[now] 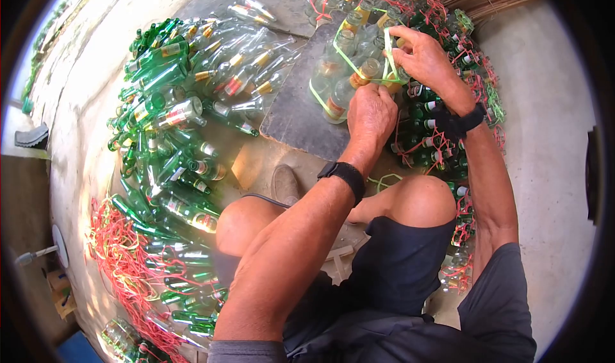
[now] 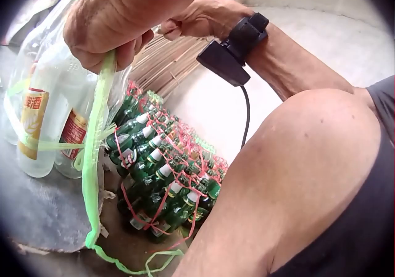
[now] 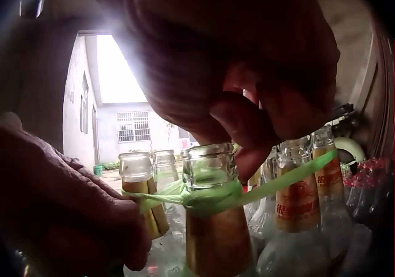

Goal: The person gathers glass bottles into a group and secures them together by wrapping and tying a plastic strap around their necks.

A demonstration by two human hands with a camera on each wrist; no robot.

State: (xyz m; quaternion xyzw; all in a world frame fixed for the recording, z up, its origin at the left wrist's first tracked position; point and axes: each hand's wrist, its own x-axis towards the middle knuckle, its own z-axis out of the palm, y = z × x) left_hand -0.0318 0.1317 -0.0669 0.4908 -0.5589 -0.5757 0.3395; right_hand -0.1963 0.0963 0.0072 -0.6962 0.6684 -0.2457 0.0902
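Observation:
Clear glass bottles (image 1: 339, 94) with yellow and red labels stand bunched on a dark board (image 1: 298, 116), a green plastic strap (image 1: 346, 57) running around their necks. My left hand (image 1: 373, 114) grips the strap low at the near side; in the left wrist view a length of the strap (image 2: 92, 166) hangs from the fist (image 2: 117, 27). My right hand (image 1: 428, 62) is at the bunch's right side, curled fingers on the strap beside the necks. In the right wrist view the strap loops round one bottle neck (image 3: 211, 169), between the left hand (image 3: 68, 203) and right hand (image 3: 247, 61); the right fingertips are partly hidden.
Loose green bottles (image 1: 160, 116) and clear ones lie heaped at the left, with a tangle of red strapping (image 1: 122, 260) nearer. Green bottles tied with red strapping (image 2: 160, 172) stand at the right. The person's knees (image 1: 419, 199) are below the board.

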